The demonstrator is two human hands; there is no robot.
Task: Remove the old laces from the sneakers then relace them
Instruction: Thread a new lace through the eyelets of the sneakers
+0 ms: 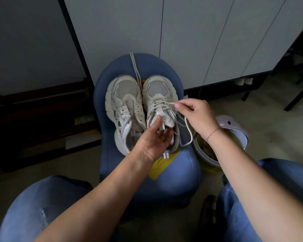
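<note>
Two off-white sneakers stand side by side on a blue padded stool [185,168], toes pointing away from me. The left sneaker [123,103] has empty eyelets. A loose white lace [134,67] lies between the toes and runs over the stool's far edge. The right sneaker [157,95] is partly laced. My left hand [154,138] grips its tongue and collar, thumb pressed on the tongue. My right hand [194,116] pinches a strand of that shoe's lace [188,130] at the upper eyelets; a slack loop of it hangs down the shoe's right side.
A yellow cloth [160,165] lies under the right sneaker's heel. A pale lidded bin [233,126] with a yellow liner stands right of the stool. Grey cabinet doors [182,32] rise behind. My knees in blue jeans [38,206] frame the near edge.
</note>
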